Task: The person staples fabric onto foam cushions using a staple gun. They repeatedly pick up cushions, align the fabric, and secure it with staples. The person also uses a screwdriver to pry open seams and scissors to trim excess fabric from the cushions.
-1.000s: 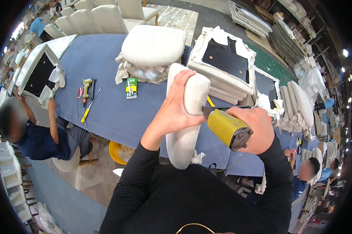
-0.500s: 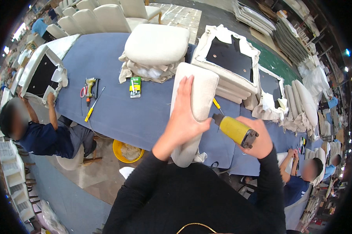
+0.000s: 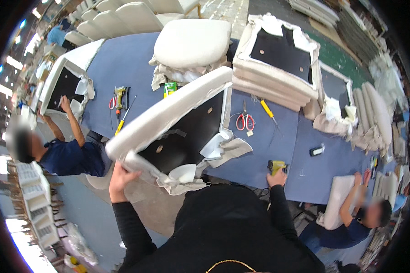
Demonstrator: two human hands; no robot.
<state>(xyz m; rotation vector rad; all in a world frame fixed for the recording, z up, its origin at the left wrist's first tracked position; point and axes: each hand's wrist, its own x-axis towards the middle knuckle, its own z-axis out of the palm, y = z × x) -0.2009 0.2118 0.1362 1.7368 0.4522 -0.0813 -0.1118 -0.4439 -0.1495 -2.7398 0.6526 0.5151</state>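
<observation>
Bench [image 3: 123, 54] evenly, fairly brightly lit; shadows soft. Glare: light strips [image 3: 5, 91] burn white along left rim; blown-out patch [image 3: 20, 243] at lower left. Seat's [image 3: 182, 136] black underside dark but readable; black top [image 3: 223, 223] loses detail. Fisheye: straight edges curve, corners black, rim soft. Two co-workers' heads [image 3: 20, 139] blurred out; centre reasonably sharp.

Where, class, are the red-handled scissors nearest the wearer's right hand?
In the head view, right of centre, the scissors lie on the table between the held cushion and the yellow-handled tool.
</observation>
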